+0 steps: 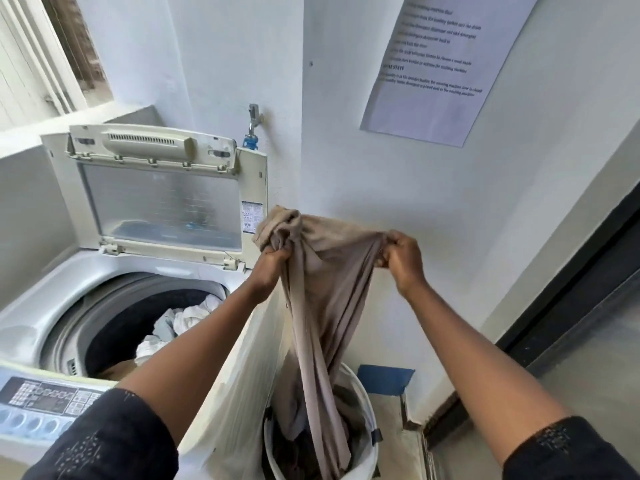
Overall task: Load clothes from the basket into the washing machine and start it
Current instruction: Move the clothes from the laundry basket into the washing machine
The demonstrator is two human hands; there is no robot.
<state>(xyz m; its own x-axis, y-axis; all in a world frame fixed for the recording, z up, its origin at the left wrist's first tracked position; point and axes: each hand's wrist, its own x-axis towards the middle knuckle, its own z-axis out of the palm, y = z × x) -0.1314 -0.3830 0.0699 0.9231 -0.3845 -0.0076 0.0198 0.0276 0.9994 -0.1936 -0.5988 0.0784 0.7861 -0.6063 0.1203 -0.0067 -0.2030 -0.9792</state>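
Observation:
A long beige garment (322,306) hangs stretched between both hands above the white laundry basket (367,455), its lower end trailing into the basket among dark clothes. My left hand (272,263) grips one bunched end of it. My right hand (403,259) pinches the other end, further right. The top-loading washing machine (31,327) stands at the left with its lid (159,199) raised. White and pale blue clothes (176,323) lie in its drum.
The machine's control panel (45,407) is at the lower left. A tap (253,128) is on the wall behind the lid. A printed sheet (440,67) is taped to the white wall. A dark-framed door (571,306) is at the right, a window at the upper left.

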